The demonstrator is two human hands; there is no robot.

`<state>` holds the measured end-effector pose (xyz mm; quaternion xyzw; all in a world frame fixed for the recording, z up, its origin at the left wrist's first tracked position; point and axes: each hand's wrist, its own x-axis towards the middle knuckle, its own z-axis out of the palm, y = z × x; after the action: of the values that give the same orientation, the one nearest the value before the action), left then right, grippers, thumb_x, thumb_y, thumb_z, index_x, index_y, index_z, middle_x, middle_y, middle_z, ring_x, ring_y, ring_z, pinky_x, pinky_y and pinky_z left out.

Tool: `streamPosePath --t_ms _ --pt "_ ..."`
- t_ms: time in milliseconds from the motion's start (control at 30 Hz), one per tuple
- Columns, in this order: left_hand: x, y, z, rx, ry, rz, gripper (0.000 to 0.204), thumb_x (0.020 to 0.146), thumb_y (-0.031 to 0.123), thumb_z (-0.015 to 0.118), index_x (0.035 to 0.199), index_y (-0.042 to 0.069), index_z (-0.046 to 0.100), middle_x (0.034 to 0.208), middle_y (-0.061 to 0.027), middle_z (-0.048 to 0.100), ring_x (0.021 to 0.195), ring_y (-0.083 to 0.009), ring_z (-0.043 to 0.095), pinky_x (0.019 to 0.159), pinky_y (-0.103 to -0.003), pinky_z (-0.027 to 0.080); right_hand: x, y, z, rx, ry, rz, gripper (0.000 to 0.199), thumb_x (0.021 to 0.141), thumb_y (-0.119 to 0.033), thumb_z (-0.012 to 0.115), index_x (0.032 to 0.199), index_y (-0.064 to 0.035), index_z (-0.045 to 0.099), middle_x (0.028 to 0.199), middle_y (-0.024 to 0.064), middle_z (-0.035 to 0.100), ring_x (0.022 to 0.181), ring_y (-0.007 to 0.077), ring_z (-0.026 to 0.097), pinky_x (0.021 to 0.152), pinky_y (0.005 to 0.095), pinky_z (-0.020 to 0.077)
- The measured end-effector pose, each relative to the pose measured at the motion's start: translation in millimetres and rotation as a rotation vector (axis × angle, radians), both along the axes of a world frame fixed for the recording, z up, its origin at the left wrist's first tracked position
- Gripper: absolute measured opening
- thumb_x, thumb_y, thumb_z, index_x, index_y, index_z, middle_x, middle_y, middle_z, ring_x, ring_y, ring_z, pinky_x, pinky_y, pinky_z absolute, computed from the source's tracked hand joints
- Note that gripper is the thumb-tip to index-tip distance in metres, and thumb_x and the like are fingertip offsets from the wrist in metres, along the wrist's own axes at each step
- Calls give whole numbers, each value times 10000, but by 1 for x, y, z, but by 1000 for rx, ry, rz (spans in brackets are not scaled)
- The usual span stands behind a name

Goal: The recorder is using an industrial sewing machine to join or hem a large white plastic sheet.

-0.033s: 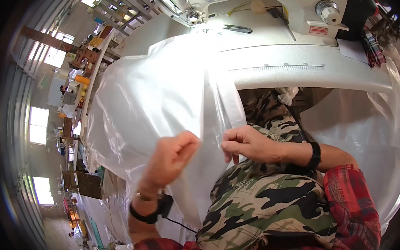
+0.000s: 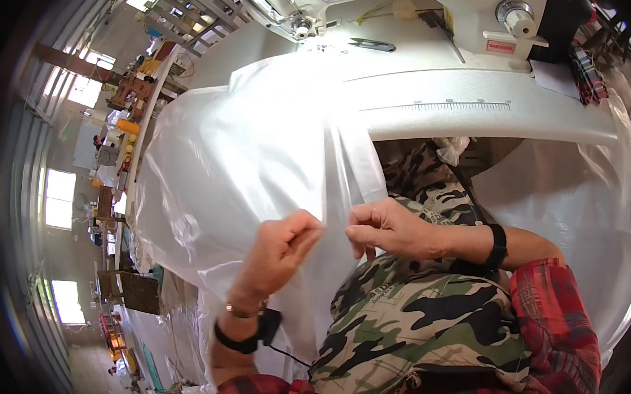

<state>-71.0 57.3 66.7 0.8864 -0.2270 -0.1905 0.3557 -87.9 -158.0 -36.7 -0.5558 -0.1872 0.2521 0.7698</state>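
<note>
A large, translucent white plastic sheet (image 2: 216, 162) hangs over the front of a sewing machine bed and falls toward my lap. My left hand (image 2: 280, 249) is closed in a pinch at a folded edge of it. Just to the right, my right hand (image 2: 393, 229) is closed too, thumb against bent fingers, at the sheet's narrower hanging strip (image 2: 364, 164). A small gap separates the two hands. What lies between the right fingertips is partly hidden. The upper end of the sheet reaches the needle area (image 2: 302, 30) of the white sewing machine (image 2: 473, 37).
Thread snips (image 2: 372, 45) lie on the machine bed, behind a printed ruler scale (image 2: 458, 104). A camouflage apron (image 2: 424, 312) covers my lap. More clear plastic (image 2: 568, 205) hangs at the right. Along the left, a cluttered bench (image 2: 128, 135) runs beside the wall.
My left hand has shifted a little right and up, closer to my right hand, and the sheet's fold moved slightly with it. My right hand has barely moved.
</note>
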Motion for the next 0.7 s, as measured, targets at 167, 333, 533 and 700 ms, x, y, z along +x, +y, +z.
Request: streamPosePath --t_ms 167,333,533,700 --pt "-20 2 -88 -522 386 235 133 970 74 607 1078 -1 584 757 40 586 633 -14 436 552 -178 352 -4 0 12 -210 -328 -50 196 965 -189 547 884 -18 600 709 98 663 605 192 638 598 337 518" --pt "-25 9 -119 -506 304 253 190 980 45 551 1163 4 579 832 35 617 706 -3 487 600 -170 383 -7 14 -10 -624 -666 30 166 930 -181 572 865 -29 588 706 120 652 670 329 653 638 455 505" --pt "-23 11 -124 -614 280 261 134 955 37 554 1063 -1 624 902 11 636 824 -46 541 714 -207 437 -4 26 2 -432 -1012 -96 139 829 -157 627 905 -54 575 681 107 626 675 326 664 619 457 511" --pt "-19 16 -124 -639 380 268 146 948 56 591 1068 -15 632 937 4 649 842 -52 557 743 -209 453 0 30 -15 -670 -1028 86 155 795 -108 609 919 -33 556 650 107 597 632 314 665 555 419 511"
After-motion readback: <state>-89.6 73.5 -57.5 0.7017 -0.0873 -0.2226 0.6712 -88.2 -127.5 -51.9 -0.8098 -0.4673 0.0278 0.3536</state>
